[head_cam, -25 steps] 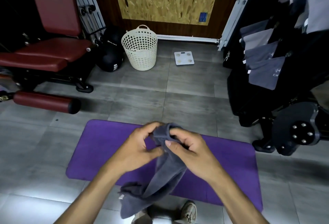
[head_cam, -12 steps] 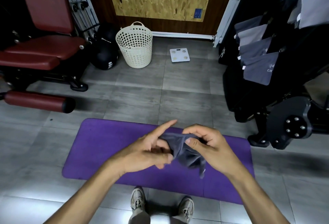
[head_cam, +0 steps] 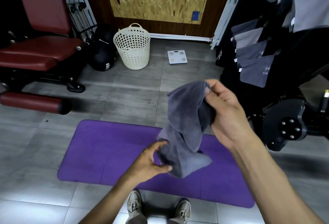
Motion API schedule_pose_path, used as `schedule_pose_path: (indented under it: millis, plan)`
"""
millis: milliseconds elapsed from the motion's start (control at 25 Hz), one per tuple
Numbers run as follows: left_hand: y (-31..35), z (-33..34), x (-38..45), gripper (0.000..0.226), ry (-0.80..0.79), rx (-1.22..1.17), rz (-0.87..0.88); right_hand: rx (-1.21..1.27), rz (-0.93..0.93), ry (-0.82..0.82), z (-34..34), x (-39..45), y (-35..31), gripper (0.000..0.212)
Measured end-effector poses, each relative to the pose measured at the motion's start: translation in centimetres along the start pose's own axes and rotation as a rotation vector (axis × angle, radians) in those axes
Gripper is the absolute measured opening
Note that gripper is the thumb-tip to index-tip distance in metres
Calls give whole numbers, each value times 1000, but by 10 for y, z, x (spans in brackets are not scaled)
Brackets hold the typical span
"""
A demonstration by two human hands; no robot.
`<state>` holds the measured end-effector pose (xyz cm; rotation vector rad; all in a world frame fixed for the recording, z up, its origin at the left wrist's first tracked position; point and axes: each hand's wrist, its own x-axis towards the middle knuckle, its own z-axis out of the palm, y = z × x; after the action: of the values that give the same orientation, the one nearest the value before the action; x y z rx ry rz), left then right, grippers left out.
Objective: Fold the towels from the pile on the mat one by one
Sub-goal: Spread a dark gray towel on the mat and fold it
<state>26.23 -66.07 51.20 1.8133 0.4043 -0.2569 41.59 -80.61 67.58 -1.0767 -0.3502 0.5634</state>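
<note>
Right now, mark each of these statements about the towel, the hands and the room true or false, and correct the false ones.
1. The right hand grips the grey towel at its top. True.
2. The towel lies folded flat on the purple mat. False: it hangs bunched above the mat.
3. The left hand touches the towel's lower part. True.
4. The white basket stands on the mat. False: it stands on the floor tiles beyond the mat.
5. A white scale lies right of the basket. True.

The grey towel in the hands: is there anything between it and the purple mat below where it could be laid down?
Nothing visible. The grey towel hangs from the right hand, the left hand touches its lower part, and the purple mat beneath shows only bare surface.
</note>
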Motion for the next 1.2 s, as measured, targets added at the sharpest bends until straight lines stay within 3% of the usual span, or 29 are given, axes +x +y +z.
schedule_pose_path:
  millis: [80,160,200,240,280,360,440,560,600,680,800,880,960,1000,1120,1200]
  plan:
    - [-12,14,2,84,37,75,-14,95,-7,71,7,12,-11,7]
    - [-13,29,3,110,-39,188,-1,165,13,151,8,23,-18,8]
    - [-9,36,2,116,-4,268,9,192,31,177,8,28,-20,8]
    - [-4,43,4,111,66,304,-1,216,50,200,8,32,-21,9]
    - [-1,47,7,90,187,276,8,247,63,212,9,34,-21,9]
    - [10,44,15,21,414,139,-42,285,72,243,9,41,-21,11]
    - [20,35,23,39,386,19,-109,203,55,294,-1,54,-17,20]
    - [52,22,21,28,316,-302,-150,-260,106,430,-30,69,2,41]
    - [64,20,22,34,338,-411,-171,-359,112,485,-38,61,14,43]
    - [84,18,27,38,381,-721,-226,-313,68,548,-44,20,50,40]
    - [113,14,31,12,390,-1165,-315,-258,76,393,-28,-67,101,34]
    - [128,17,29,7,338,-1240,-337,-403,138,275,-30,-85,131,51]
    - [137,19,22,11,288,-1229,-329,-569,179,299,-40,-75,147,59]
    - [142,19,17,15,282,-1226,-331,-622,171,324,-44,-68,152,53]
    - [140,10,8,22,366,-1303,-242,-838,134,349,-58,-51,166,8]
    - [129,-5,4,20,470,-1391,-156,-864,190,276,-72,-43,169,26]
